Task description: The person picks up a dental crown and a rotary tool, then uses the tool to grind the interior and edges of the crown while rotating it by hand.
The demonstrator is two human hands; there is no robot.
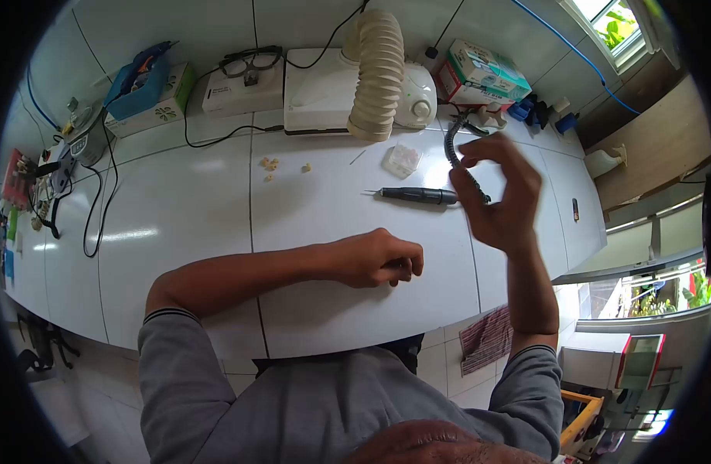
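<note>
Standing at left: a blue plastic basket (143,90) atop a green-and-white cardboard box (168,108).
Loose bits: small cream-yellow pieces (271,164) on the glossy white table (174,201), one lying apart to their right.
Hose: a cream ribbed tube (375,77), bending down beyond the left hand (377,259).
Left hand: at the table, fingers curled inward; whether it grips anything cannot be told.
Handpiece: a slim dark-grey pen-shaped tool (419,196) lying on the table, thin metal tip pointing left, rear end near the right hand (504,197).
Right hand: raised, blurred, thumb and fingertips apart.
</note>
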